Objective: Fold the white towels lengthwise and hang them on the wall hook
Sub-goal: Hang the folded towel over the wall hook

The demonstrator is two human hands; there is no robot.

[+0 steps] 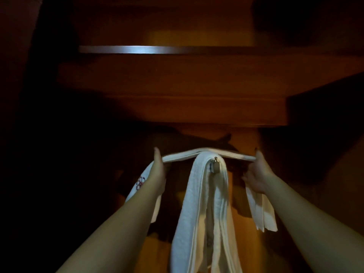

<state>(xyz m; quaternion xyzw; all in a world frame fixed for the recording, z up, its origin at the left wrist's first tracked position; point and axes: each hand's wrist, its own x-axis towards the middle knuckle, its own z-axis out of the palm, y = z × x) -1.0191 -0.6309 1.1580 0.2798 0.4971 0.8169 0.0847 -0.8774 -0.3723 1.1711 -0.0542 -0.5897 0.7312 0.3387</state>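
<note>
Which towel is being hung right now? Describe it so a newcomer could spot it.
On the wooden wall, find the metal hook with one towel draped down. The folded towel stretches level above it between left hand and right hand, its left end embroidered red.

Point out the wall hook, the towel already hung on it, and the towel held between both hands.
wall hook (215,159): head view, knob.
hung towel (199,194): head view, left drape.
held towel (232,155): head view, stretched span.
</note>
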